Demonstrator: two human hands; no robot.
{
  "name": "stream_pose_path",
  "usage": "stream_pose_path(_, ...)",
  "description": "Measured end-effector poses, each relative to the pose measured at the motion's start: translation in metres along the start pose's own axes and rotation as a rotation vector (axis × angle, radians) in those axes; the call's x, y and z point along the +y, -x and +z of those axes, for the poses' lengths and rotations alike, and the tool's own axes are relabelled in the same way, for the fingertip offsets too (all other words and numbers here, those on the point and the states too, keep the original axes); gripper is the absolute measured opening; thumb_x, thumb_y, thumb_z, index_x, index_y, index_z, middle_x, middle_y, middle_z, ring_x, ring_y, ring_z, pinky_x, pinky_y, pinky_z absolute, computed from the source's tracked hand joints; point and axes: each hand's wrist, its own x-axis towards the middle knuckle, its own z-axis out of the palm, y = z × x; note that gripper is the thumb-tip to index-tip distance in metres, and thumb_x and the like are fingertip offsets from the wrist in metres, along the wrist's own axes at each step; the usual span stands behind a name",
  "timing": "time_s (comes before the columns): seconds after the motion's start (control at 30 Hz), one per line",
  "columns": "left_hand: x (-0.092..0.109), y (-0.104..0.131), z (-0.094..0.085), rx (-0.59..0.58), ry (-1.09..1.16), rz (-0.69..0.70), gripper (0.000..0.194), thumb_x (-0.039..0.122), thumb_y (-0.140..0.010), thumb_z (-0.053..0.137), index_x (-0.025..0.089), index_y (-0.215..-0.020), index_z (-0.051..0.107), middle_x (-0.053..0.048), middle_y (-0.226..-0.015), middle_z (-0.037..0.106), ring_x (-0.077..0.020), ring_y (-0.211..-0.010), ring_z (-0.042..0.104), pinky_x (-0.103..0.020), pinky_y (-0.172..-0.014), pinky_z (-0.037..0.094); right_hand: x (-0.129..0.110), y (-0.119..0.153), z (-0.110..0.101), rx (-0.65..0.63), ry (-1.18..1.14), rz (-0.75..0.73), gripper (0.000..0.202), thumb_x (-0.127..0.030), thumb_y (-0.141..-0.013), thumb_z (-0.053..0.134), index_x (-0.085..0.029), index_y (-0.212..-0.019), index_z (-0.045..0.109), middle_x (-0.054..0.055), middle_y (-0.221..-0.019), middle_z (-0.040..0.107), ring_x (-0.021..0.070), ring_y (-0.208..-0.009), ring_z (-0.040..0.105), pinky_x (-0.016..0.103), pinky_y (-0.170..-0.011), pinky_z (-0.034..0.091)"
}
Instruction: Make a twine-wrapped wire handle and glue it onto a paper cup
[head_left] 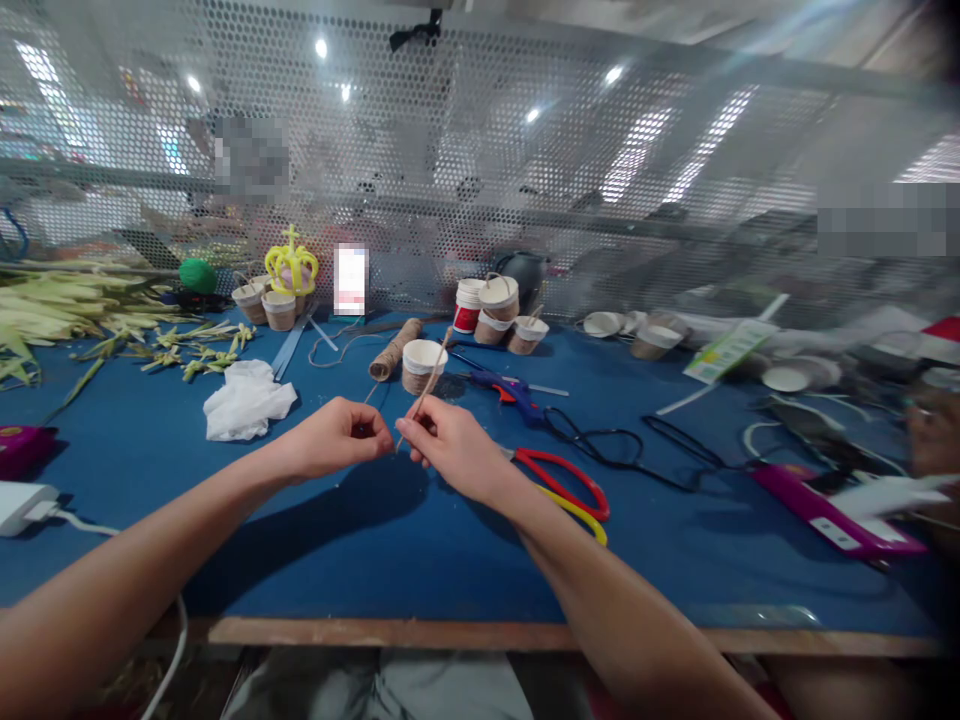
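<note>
The right hand has a stiff brown cord pinched between thumb and fingers, slanting up over the middle of the tabletop. The left hand curls in at the cord's lower end, but I can't make out from here whether its fingertips pinch anything; the fingers hide that end. A thin strand runs from the twine roll toward the left hand, its end lost to view.

Just beyond the hands stands a twine-wrapped cup, its pale inside partly crossed by the cord. Toward the far edge are a red and white tub and 3 more wrapped cups, 2 of them stacked. Something dark and round sits behind, mostly covered. Toward the far left are 2 small cups by a yellow crown; whatever is pinkish within its hoops is too small to name.

A crumpled white cloth lies left of the hands. To their right are a blue glue gun and scissors, partly covered by the right arm. Near the right edge, more cups blur together, contents unclear.
</note>
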Motion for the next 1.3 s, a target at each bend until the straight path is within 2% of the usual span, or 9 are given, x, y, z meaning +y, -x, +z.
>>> stream_pose_path(0.17,0.0001,0.0006,0.0006,0.003,-0.012,0.007,0.010,0.021,-0.067,0.051,0.012,-0.061,0.053,0.004,-0.056,0.048,-0.0064,-0.051,0.038,-0.019,-0.050,0.031,-0.0020,0.0005,0.0011,0.019,0.002,0.003,0.015,-0.027,-0.080,0.045,-0.017,-0.069,0.046,-0.002,-0.055,0.053,0.0105,-0.049,0.054,0.021,-0.047,0.040)
stream_pose_path(0.37,-0.0069,-0.0009,0.0055,0.049,-0.040,0.032,0.024,0.033,-0.070,0.052,0.013,-0.057,0.049,0.005,-0.053,0.043,-0.0066,-0.050,0.035,-0.019,-0.047,0.028,-0.0040,0.0032,0.0028,0.028,0.040,-0.014,0.019,-0.030,-0.079,0.046,-0.018,-0.064,0.044,-0.002,-0.051,0.052,0.0094,-0.046,0.050,0.020,-0.045,0.037)
stream_pose_path(0.47,-0.0065,-0.0007,0.0068,0.033,-0.024,0.033,0.026,0.034,-0.070,0.052,0.013,-0.056,0.048,0.005,-0.052,0.041,-0.0062,-0.049,0.033,-0.019,-0.047,0.026,-0.0035,0.0040,0.0037,0.025,0.036,-0.027,0.023,-0.034,-0.079,0.047,-0.018,-0.063,0.042,-0.002,-0.049,0.051,0.0095,-0.045,0.049,0.021,-0.044,0.036)
stream_pose_path(0.53,-0.0047,-0.0002,0.0063,0.023,-0.008,0.018,0.024,0.033,-0.070,0.052,0.013,-0.057,0.049,0.005,-0.052,0.041,-0.0060,-0.049,0.032,-0.019,-0.047,0.026,-0.0034,0.0039,0.0038,0.006,-0.024,-0.040,0.021,-0.033,-0.079,0.047,-0.017,-0.065,0.043,-0.002,-0.053,0.052,0.0095,-0.048,0.050,0.021,-0.045,0.038)
stream_pose_path(0.67,-0.0017,0.0003,0.0036,0.017,0.020,-0.006,0.022,0.030,-0.069,0.054,0.011,-0.059,0.052,0.004,-0.054,0.044,-0.0061,-0.051,0.033,-0.019,-0.048,0.026,-0.0041,0.0031,0.0023,-0.111,-0.253,-0.078,0.013,-0.028,-0.079,0.047,-0.016,-0.075,0.048,0.001,-0.067,0.056,0.0099,-0.058,0.053,0.022,-0.051,0.045)
stream_pose_path(0.73,-0.0011,0.0002,0.0023,0.011,0.036,0.004,0.023,0.031,-0.070,0.054,0.011,-0.059,0.052,0.003,-0.056,0.046,-0.0065,-0.052,0.035,-0.020,-0.050,0.027,-0.0040,0.0023,0.0012,-0.129,-0.291,-0.066,0.013,-0.026,-0.079,0.047,-0.015,-0.073,0.047,0.002,-0.066,0.056,0.0098,-0.057,0.053,0.023,-0.051,0.046)
stream_pose_path(1.0,0.0023,0.0024,-0.0015,-0.014,-0.016,0.005,0.023,0.032,-0.072,0.050,0.011,-0.064,0.054,0.004,-0.056,0.043,-0.0064,-0.051,0.032,-0.019,-0.048,0.026,-0.0017,-0.0004,0.0019,-0.053,-0.208,0.041,0.014,-0.026,-0.079,0.048,-0.015,-0.071,0.045,0.000,-0.055,0.054,0.0097,-0.050,0.053,0.023,-0.050,0.045)
stream_pose_path(1.3,0.0004,0.0010,-0.0001,0.016,-0.085,0.013,0.017,0.026,-0.069,0.049,0.011,-0.063,0.053,0.003,-0.057,0.046,-0.0067,-0.052,0.036,-0.019,-0.050,0.030,-0.0032,0.0013,0.0043,0.031,-0.055,0.027,0.016,-0.027,-0.079,0.047,-0.017,-0.067,0.044,0.001,-0.055,0.055,0.0118,-0.051,0.054,0.023,-0.049,0.042)
